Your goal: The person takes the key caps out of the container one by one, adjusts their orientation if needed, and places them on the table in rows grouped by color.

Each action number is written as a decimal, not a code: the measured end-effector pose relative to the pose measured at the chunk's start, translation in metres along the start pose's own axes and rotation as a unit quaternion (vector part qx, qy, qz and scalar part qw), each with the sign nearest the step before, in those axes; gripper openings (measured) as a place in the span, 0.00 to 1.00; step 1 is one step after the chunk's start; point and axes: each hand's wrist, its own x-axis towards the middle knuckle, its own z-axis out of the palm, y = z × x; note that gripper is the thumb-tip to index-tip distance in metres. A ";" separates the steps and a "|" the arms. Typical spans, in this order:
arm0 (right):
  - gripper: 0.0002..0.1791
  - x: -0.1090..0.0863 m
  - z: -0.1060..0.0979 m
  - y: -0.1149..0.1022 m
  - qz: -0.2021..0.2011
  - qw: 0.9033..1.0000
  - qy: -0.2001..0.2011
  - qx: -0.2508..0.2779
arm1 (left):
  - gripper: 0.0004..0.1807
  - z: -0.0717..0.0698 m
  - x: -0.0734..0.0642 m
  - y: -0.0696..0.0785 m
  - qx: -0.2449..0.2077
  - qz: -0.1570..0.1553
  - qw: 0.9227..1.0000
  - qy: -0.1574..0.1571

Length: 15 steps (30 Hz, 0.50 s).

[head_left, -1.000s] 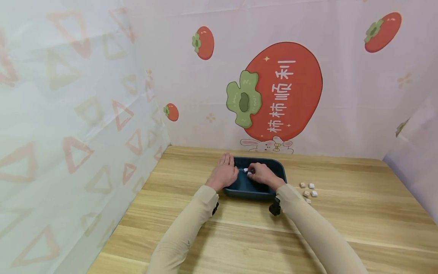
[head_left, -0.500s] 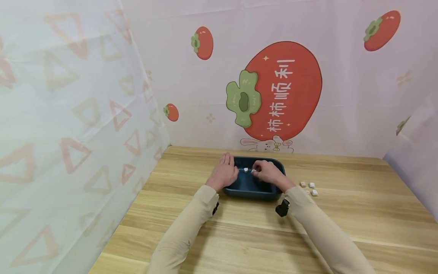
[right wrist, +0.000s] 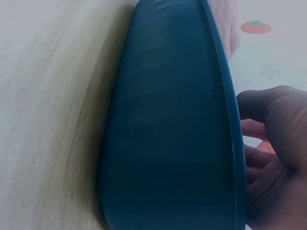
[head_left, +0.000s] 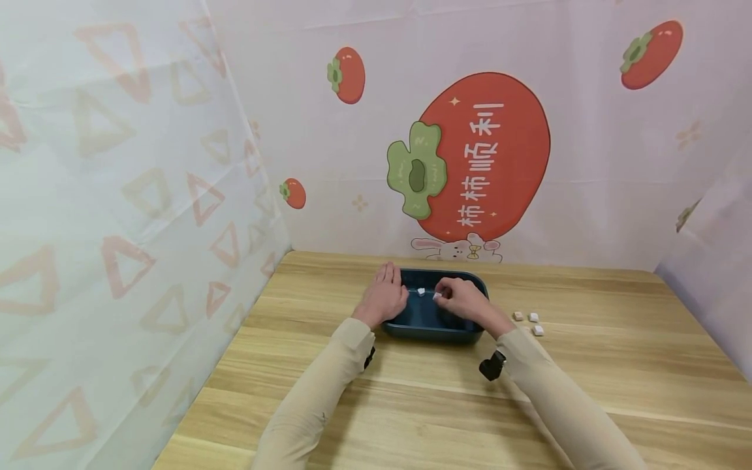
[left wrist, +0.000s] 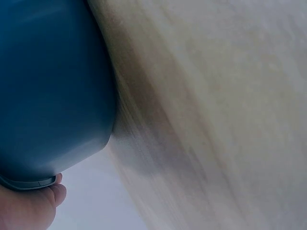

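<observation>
A dark blue rectangular tray [head_left: 431, 334] stands on the wooden table. My left hand [head_left: 383, 299] rests over its left rim with the fingers straight and side by side; in the left wrist view part of this hand [left wrist: 29, 208] shows at the rim. My right hand [head_left: 464, 300] reaches over the tray, its thumb and fingertips pinching a small white block [head_left: 437, 296]. Just left of it, a second white block [head_left: 421, 292] lies in the tray. In the right wrist view the tray wall [right wrist: 172, 124] hides the fingertips of my right hand [right wrist: 278, 143] and the block.
Right of the tray, beyond my right forearm, a tan-topped block [head_left: 518, 316] and two white blocks, one farther back [head_left: 533, 317] and one nearer [head_left: 538, 331], lie on the table [head_left: 617, 352]. A printed cloth wall [head_left: 329, 143] rises behind the table's back edge.
My right hand has shifted slightly right inside the tray, and its block now sits farther from the other one. The right forearm covers more of the loose blocks. My left hand stays put.
</observation>
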 end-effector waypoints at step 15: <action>0.12 -0.023 -0.010 0.010 -0.043 0.999 0.022 -0.020 | 0.34 0.000 -0.001 0.001 0.003 0.000 1.000 0.002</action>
